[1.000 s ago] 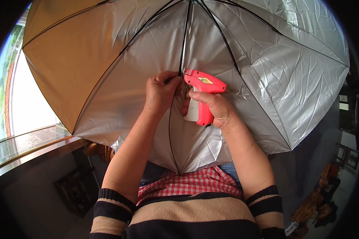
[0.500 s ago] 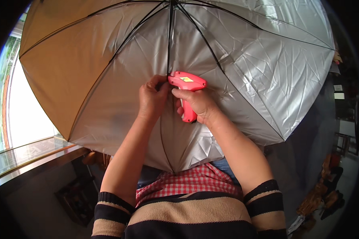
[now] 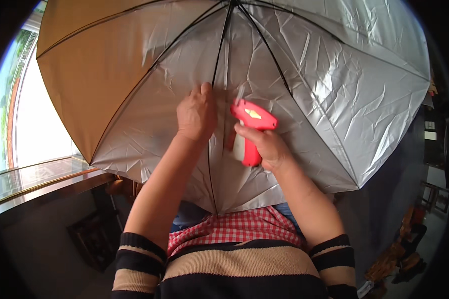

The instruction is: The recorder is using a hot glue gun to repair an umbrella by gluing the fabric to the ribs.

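Note:
An open umbrella [image 3: 314,134] fills most of the view, its silver underside facing me. Closed fingers of my left hand [image 3: 196,113] grip one of its thin black ribs [image 3: 217,67], just left of the middle. To the right, my right hand [image 3: 269,147] is wrapped around the handle of a red tagging gun [image 3: 257,118] with a yellow label. The gun's tip points up and left, apart from the rib. Its pale trigger is blurred, and my right fingers there are partly hidden.
The ribs meet at a black hub [image 3: 233,4] at the top. A bright window and a glass-topped counter [image 3: 40,179] stand at the left. Dark wooden furniture [image 3: 92,241] lies in shade below it. Brown items [image 3: 391,254] are at the lower right.
The tagging gun has moved right and down, away from the rib and my left hand. My left hand has turned and shifted slightly right. The umbrella has shifted a little to the right.

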